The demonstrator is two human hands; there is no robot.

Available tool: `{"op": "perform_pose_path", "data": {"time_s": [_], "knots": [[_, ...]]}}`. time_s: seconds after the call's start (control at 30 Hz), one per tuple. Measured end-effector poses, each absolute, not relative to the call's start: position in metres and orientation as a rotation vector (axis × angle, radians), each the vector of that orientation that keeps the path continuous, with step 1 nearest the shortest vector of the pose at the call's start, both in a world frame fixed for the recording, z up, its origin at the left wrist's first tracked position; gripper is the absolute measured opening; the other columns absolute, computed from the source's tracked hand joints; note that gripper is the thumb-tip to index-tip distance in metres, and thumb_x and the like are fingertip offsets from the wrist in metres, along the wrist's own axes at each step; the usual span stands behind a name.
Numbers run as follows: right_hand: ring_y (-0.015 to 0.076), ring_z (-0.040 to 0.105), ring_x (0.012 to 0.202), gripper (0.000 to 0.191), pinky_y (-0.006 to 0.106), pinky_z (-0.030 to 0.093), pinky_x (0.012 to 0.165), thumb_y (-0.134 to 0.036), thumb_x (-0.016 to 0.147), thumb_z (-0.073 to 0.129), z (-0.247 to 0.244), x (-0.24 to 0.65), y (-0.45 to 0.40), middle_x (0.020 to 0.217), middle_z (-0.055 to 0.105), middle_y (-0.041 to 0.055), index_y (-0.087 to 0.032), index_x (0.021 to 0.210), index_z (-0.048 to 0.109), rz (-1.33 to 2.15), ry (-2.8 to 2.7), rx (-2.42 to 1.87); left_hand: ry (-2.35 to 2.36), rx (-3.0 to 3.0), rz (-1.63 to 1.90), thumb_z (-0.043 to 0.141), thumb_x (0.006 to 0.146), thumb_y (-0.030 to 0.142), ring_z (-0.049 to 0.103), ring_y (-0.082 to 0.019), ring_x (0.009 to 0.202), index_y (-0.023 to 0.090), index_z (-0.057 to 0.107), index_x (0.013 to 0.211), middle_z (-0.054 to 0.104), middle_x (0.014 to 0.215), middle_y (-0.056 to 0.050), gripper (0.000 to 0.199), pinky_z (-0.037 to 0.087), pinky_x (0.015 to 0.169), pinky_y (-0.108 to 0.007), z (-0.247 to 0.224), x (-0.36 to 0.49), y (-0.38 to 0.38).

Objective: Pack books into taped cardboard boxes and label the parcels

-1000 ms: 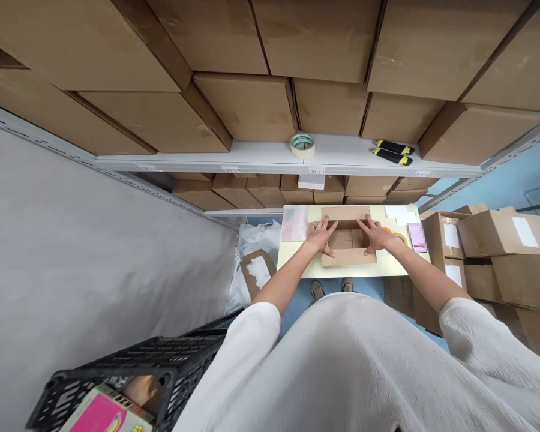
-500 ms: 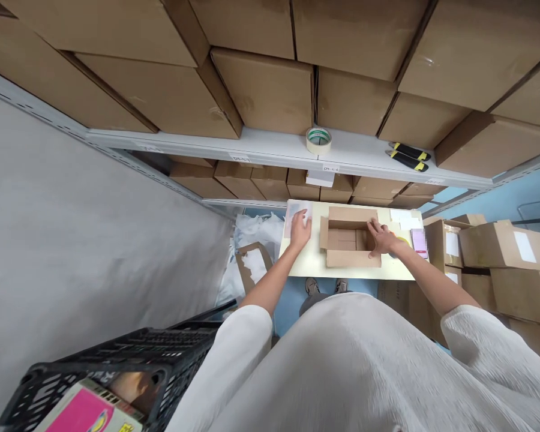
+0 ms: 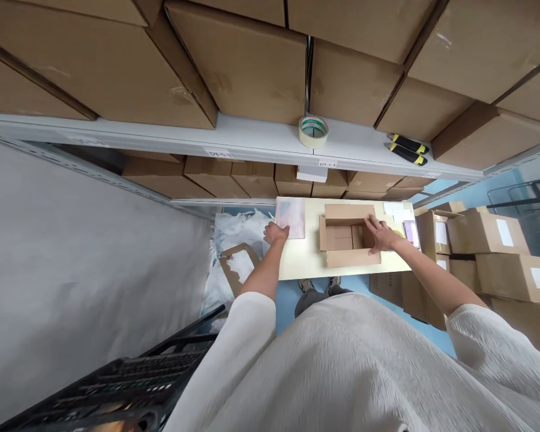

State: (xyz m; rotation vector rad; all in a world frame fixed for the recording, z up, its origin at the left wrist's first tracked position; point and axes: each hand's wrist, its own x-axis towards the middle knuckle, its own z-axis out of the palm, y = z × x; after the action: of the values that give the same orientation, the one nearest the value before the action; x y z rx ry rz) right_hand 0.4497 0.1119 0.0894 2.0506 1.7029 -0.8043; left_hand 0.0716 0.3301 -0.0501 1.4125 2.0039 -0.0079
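An open cardboard box (image 3: 344, 259) stands on the cream tabletop (image 3: 297, 264), its flaps folded outward and its inside bare. My right hand (image 3: 381, 234) rests on the box's right end with fingers spread, some reaching over the edge. At the table's left edge my left hand (image 3: 276, 232) is beside a flat, pale pinkish see-through packet (image 3: 297, 219), touching its lower left side. The fingers of that hand are bent and apart, and nothing is held in them.
Above the table, a shelf (image 3: 252, 135) bears a tape roll (image 3: 314, 132), two yellow-black cutters (image 3: 407, 150) and large boxes. Cartons (image 3: 499, 234) are stacked right. A black crate (image 3: 117, 384) is lower left, with white scraps (image 3: 247, 231) left of the table. Papers and a phone (image 3: 411, 233) lie right.
My left hand has moved left and down, from over the packet to the table's left edge. My right hand stays on the box. The view has shifted a little.
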Motion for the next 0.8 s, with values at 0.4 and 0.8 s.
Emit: {"op": "perform_pose_path", "data": {"time_s": [0.4, 0.8], "knots": [[0.0570, 0.023, 0.163, 0.157, 0.075, 0.040, 0.123, -0.059, 0.061, 0.096, 0.092, 0.447, 0.112, 0.187, -0.018, 0.0068, -0.037, 0.180, -0.003, -0.793, 1.671, 2.046, 1.960, 1.506, -0.020, 0.072, 0.095, 0.025, 0.060, -0.036, 0.140, 0.020, 0.049, 0.138, 0.072, 0.136, -0.021, 0.049, 0.039, 0.116, -0.052, -0.050, 0.087, 0.327], [0.0557, 0.023, 0.163, 0.155, 0.071, 0.038, 0.126, -0.059, 0.061, 0.096, 0.092, 0.444, 0.112, 0.188, -0.012, 0.0072, -0.036, 0.180, 0.000, -0.812, 1.701, 2.073, 1.931, 1.288, -0.077, 0.079, 0.077, 0.018, 0.060, -0.044, 0.143, 0.021, 0.068, 0.124, 0.071, 0.139, -0.023, 0.048, 0.046, 0.113, -0.059, -0.045, 0.085, 0.339]]}}
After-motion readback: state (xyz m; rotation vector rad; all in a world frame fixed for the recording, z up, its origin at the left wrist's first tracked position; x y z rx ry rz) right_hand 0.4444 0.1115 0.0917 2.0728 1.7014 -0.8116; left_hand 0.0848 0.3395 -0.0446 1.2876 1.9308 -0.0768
